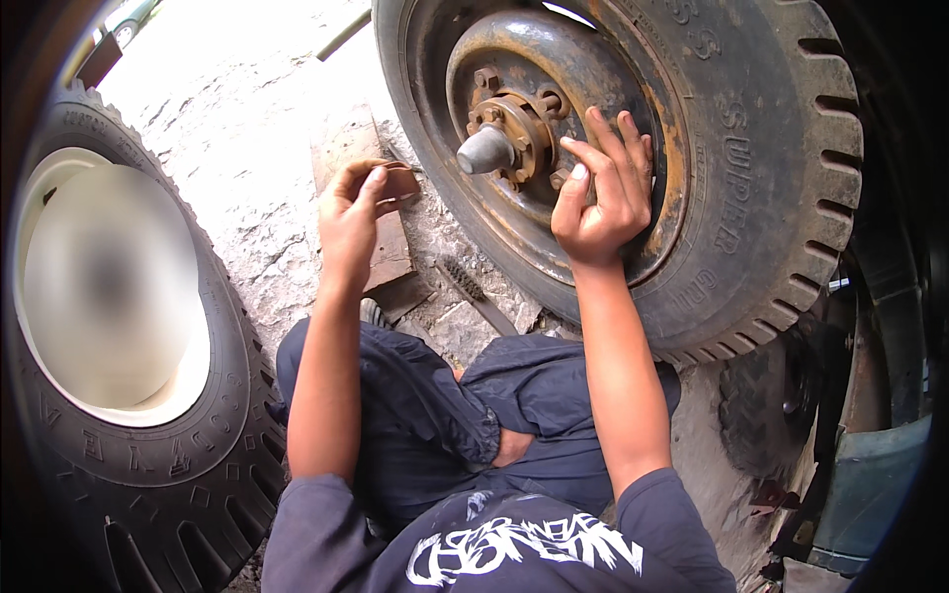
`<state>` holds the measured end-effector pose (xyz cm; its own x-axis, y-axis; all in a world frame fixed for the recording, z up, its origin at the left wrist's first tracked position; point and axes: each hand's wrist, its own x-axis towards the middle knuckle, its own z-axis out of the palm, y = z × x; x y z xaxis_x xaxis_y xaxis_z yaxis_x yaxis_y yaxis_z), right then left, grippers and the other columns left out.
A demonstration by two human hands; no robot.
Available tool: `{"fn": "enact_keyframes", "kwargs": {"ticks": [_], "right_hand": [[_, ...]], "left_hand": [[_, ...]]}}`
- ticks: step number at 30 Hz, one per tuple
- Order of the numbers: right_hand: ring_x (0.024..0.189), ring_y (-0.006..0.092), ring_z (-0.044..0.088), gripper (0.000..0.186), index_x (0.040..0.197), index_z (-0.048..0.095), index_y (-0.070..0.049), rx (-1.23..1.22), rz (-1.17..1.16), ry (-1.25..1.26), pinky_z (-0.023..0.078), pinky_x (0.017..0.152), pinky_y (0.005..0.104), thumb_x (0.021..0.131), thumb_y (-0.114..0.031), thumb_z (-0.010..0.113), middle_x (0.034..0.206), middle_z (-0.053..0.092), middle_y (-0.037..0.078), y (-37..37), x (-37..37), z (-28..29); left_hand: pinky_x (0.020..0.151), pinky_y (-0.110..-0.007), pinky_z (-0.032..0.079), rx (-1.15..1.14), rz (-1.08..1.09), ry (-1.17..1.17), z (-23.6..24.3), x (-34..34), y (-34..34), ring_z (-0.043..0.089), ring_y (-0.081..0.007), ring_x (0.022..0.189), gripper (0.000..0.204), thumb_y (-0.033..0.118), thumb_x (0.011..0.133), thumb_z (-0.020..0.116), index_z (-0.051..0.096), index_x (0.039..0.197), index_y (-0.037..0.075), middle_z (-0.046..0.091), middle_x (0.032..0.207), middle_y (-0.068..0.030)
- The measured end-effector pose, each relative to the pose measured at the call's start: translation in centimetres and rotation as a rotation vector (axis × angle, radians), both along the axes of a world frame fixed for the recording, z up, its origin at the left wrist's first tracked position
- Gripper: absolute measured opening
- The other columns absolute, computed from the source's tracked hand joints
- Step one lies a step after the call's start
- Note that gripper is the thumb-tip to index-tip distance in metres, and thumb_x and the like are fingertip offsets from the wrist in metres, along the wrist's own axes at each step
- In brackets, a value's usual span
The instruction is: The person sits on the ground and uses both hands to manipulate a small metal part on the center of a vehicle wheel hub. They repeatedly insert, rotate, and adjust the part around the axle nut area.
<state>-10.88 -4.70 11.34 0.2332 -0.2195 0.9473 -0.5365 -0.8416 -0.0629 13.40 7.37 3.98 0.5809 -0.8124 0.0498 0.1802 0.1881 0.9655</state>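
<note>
My left hand (353, 206) pinches a folded brown sheet (398, 182) that looks like sandpaper, held in the air above a wooden plank (393, 247). In front of me on the right stands a large truck wheel, its black tire (756, 198) around a rusty steel rim (524, 44). My right hand (605, 198) is at the rim's lower right part, palm up, fingers apart and nothing seen in them. Whether its back touches the rim I cannot tell. Left of this hand, a rusty hub with bolts carries a grey rounded cap (485, 150).
A wire brush (474, 296) lies on the rough ground between my knees and the wheel. To my left is another big tire (163, 460) with a cream rim (188, 381). Behind the right wheel sit a smaller dark tire (761, 405) and a blue-green panel (875, 484).
</note>
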Motion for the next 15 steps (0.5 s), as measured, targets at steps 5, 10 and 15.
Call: {"fn": "enact_keyframes", "kwargs": {"ticks": [5, 10, 15], "right_hand": [[0.138, 0.0353, 0.064, 0.041, 0.134, 0.07, 0.001, 0.364, 0.356, -0.018, 0.042, 0.123, 0.0502, 0.095, -0.002, 0.059, 0.14, 0.072, 0.019, 3.5, -0.7, 3.3], [0.151, 0.0405, 0.046, 0.086, 0.165, 0.041, -0.01, 0.448, 1.138, -0.099, 0.057, 0.106, 0.0523, 0.092, -0.04, 0.075, 0.169, 0.039, 0.018, 9.4, -3.2, 12.5], [0.164, 0.0391, 0.021, 0.113, 0.174, 0.024, -0.025, 0.535, 1.093, 0.707, 0.042, 0.12, 0.0605, 0.087, -0.07, 0.08, 0.181, 0.025, 0.012, 8.8, -9.6, 23.7]], "left_hand": [[0.076, -0.032, 0.061, 0.139, 0.05, 0.093, -3.0, 0.1, -2.8, 0.072, -0.0154, 0.091, 0.019, 0.014, 0.111, 0.061, 0.07, 0.122, 0.002, 0.074, 0.109, -0.0077], [0.086, -0.035, 0.061, 0.13, 0.051, 0.155, -3.1, 1.0, -2.9, 0.072, -0.0171, 0.099, 0.023, 0.019, 0.11, 0.063, 0.07, 0.125, 0.002, 0.074, 0.114, -0.009], [0.089, -0.036, 0.06, 0.055, 0.015, 0.16, -1.2, 1.9, -2.2, 0.071, -0.0168, 0.1, 0.025, 0.021, 0.108, 0.067, 0.071, 0.126, 0.003, 0.074, 0.115, -0.0076]]}}
